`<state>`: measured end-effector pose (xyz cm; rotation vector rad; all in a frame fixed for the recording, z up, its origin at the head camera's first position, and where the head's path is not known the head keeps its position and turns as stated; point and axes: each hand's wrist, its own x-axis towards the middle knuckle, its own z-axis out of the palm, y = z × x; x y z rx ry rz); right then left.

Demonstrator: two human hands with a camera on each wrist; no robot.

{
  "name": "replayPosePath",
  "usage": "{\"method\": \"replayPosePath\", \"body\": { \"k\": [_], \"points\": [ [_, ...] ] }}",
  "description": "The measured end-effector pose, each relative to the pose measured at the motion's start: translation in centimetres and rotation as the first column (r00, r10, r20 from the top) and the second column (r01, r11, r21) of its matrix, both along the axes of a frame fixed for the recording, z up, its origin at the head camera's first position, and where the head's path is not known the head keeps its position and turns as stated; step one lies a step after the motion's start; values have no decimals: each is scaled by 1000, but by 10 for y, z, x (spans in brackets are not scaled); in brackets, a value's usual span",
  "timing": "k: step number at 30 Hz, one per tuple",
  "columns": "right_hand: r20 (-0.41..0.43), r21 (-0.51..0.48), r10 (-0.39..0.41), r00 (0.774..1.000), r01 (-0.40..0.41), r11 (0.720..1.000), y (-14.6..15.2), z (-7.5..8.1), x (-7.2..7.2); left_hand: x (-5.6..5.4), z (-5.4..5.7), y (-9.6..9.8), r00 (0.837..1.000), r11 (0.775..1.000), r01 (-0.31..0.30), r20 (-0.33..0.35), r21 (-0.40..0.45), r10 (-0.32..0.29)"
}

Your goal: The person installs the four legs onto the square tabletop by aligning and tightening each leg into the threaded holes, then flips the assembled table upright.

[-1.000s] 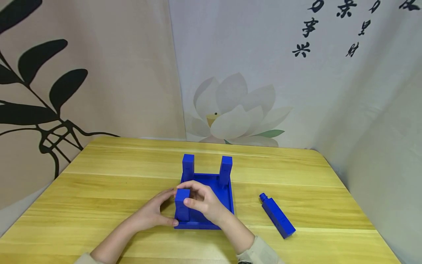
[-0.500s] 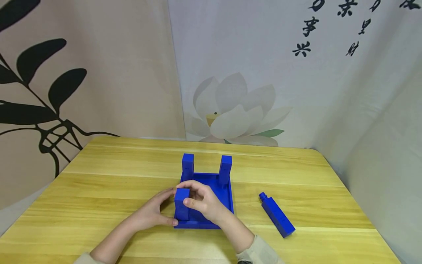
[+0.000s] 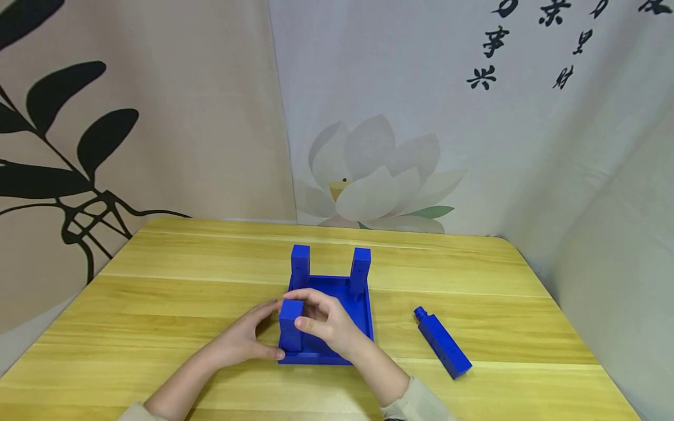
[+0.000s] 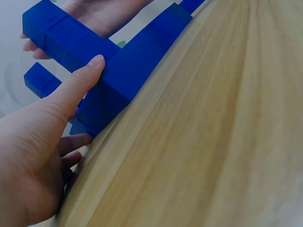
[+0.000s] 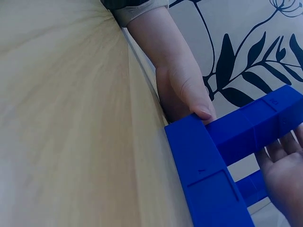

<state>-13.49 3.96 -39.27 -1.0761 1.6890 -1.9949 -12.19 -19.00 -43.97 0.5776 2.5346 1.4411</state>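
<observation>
A blue square tray-like base (image 3: 326,361) lies on the table, its raised rim facing up. Upright blue square legs stand at its back left (image 3: 301,266) and back right (image 3: 360,272) corners. At the front left corner is another upright leg (image 3: 291,327); my right hand (image 3: 329,324) grips its upper part between thumb and fingers. My left hand (image 3: 237,342) holds that corner of the base, thumb against the outer side (image 4: 118,80) in the left wrist view. The right wrist view shows the leg (image 5: 255,123) meeting the base, its lower end hidden.
A loose blue leg (image 3: 444,346) with a narrow threaded-looking end lies on the wooden table (image 3: 210,269), right of the base. Behind the table hangs a printed cloth (image 3: 221,117) with leaves, a lotus and writing.
The right hand shifts very slightly at the front left leg. Otherwise both hands, the base and the loose leg keep their places.
</observation>
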Motion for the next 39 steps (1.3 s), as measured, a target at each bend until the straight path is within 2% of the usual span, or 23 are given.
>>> {"method": "replayPosePath", "body": {
  "k": [6, 17, 28, 35, 39],
  "points": [
    [-27, 66, -62, 998, 63, 996, 12, 1, 2, 2, 3, 0, 1000, 1000, -7, -6, -15, 7],
    [-95, 54, -152, 984, 157, 986, 53, 2, 9, 3, 4, 2, 1000, 1000, -8, -12, -17, 8],
    [-117, 159, -291, 950, 307, 938, 97, 8, 24, 3, 2, 0, 1000, 1000, -7, -2, -22, 7],
    [-225, 169, -347, 911, 387, 906, 124, 8, 31, 3, 2, 0, 1000, 1000, -6, -8, -17, 6],
    [-248, 168, -381, 891, 427, 889, 139, 6, 36, 3, 2, 0, 1000, 1000, -5, -19, -21, 5]
  ]
}}
